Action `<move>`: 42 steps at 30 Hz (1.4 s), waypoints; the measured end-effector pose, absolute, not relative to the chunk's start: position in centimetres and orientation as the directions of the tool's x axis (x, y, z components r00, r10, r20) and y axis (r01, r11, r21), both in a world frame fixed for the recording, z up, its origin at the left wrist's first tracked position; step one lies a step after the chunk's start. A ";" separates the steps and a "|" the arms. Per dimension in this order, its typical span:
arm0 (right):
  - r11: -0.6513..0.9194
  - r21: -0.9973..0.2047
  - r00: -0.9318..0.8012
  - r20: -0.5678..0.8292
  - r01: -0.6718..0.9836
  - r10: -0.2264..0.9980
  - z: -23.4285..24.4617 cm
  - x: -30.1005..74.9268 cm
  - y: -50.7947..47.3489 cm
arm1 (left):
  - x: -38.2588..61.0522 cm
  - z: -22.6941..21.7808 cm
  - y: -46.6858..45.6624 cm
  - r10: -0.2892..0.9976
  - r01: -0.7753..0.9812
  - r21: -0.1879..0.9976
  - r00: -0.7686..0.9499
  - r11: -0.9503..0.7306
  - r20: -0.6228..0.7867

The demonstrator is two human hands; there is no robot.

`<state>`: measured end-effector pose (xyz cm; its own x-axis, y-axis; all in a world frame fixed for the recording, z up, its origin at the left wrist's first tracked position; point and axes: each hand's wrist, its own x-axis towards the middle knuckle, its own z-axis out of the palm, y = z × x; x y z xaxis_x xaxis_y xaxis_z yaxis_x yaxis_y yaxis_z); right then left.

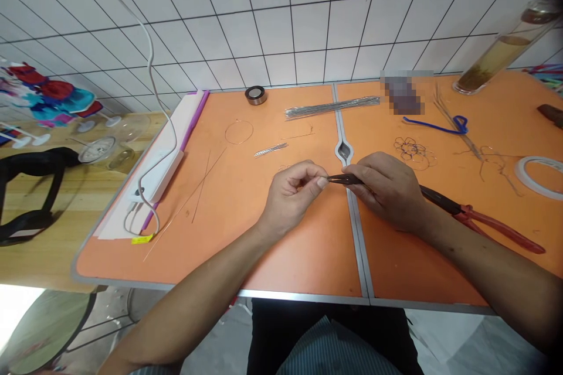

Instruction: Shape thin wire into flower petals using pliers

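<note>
Striped shirt (328,348) nearest, below the desk (299,263) edge. Right hand (389,190) wrapped round slim dark pliers (342,179), above the seam, tips meeting the left hand (288,193), probably for fine control. Left thumb and forefinger pressed together; contents too small to tell. Wire bundle (316,109) beyond, presumably within reach.

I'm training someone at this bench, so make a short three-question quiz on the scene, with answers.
1. Which hand grips the black-tipped tool?
2. True or false: the blue twisted piece lies to the right of the table seam.
3. What colour are the pliers' handles? a) green b) red c) yellow

Key: 1. The right hand. 2. True. 3. b.
</note>
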<state>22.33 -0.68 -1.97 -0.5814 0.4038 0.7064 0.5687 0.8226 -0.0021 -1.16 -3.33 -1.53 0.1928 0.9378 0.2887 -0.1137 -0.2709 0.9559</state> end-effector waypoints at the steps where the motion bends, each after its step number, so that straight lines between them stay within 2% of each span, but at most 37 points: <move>1: 0.823 -0.003 -0.581 0.706 0.568 0.404 -2.0 22.3 -0.6 | -1.2 -1.5 -3.3 0.942 -0.120 0.960 0.200 -0.251 0.271; 15: 0.816 0.018 -0.612 0.671 0.578 0.419 -2.3 23.1 -0.5 | -1.8 -2.8 -2.4 0.925 -0.215 0.975 0.360 -0.045 0.123; 31: 0.796 0.134 -0.644 0.674 0.590 0.363 -2.0 23.4 -0.4 | -2.3 -2.9 -2.0 0.903 -0.193 0.978 0.401 -0.079 0.152; 42: 0.804 0.115 -0.665 0.636 0.583 0.392 -2.1 23.7 -0.3 | -2.4 -2.5 -1.6 0.898 -0.155 0.986 0.424 -0.053 0.115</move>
